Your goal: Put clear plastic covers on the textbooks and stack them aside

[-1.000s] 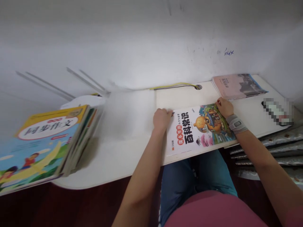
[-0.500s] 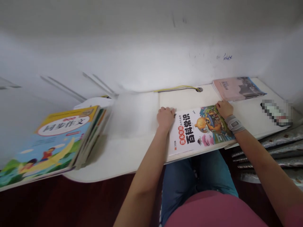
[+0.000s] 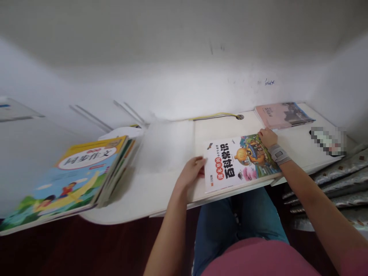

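Note:
A white book (image 3: 214, 174) with red and black Chinese characters and a colourful gourd-house picture lies face up at the desk's front edge. My left hand (image 3: 192, 171) is at its left side, fingertips by the edge, thumb and fingers apart; whether they touch the book is hard to tell. My right hand (image 3: 268, 137), with a grey band on the wrist, has its fingers curled over the book's far right corner. Beyond that hand lies a pinkish book (image 3: 273, 116) with a dark picture, on top of other thin ones.
A stack of books (image 3: 77, 176) with a blue and yellow cover stands at the left of the white desk (image 3: 161, 188). On the right lies a dark-edged phone-like object (image 3: 327, 142), partly pixelated. A yellow cable (image 3: 214, 115) runs along the wall into a hole. Silvery patterned folded fabric (image 3: 339, 180) sits below right.
My left hand has moved from the book's far left corner down to its left side, and its fingers have loosened. My right hand stays at the far right corner. The view has shifted slightly.

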### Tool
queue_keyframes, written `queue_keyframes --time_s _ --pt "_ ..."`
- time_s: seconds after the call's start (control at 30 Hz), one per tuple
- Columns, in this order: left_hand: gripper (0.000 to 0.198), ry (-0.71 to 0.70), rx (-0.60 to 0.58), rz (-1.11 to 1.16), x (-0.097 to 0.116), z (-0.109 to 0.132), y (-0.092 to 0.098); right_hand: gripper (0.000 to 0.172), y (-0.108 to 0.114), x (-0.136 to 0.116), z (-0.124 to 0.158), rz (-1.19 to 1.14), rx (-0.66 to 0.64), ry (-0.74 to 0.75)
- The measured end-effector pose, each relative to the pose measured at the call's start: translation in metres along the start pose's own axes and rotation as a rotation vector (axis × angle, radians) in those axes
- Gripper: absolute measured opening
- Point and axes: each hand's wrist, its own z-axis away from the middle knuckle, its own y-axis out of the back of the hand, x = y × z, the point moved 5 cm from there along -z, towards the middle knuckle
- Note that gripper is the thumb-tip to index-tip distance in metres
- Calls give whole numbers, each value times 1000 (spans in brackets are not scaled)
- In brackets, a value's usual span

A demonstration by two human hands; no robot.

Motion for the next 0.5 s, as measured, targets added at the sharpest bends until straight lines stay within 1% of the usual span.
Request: queue_keyframes --time_s 0.03,0.07,0.13,0.2,0.23,0.33,0.4,0.43,0.5 --pt "36 22 -52 85 -7 11 -3 32 -1 1 0 -10 -4 -3" --pt "34 32 -72 157 -12 21 -6 32 -2 2 -1 -20 -10 -8" --pt "33 48 -43 296 -17 36 -12 33 -3 4 -1 -42 -25 -15" --pt "34 62 3 427 -16 46 -20 33 -5 6 -1 -65 -45 -14" --pt "35 66 8 478 -13 49 -25 33 -6 7 -1 -76 -54 -12" --pt "37 55 -39 555 -3 54 -37 34 -7 10 -1 -105 -75 -3" --pt "38 39 -50 574 0 58 -36 34 -8 11 -1 -122 -91 11" --pt "38 33 -32 578 0 60 -31 34 -8 12 -1 -131 -103 23" --pt "40 35 37 573 -3 63 -14 33 -9 13 -2 -146 -129 51"
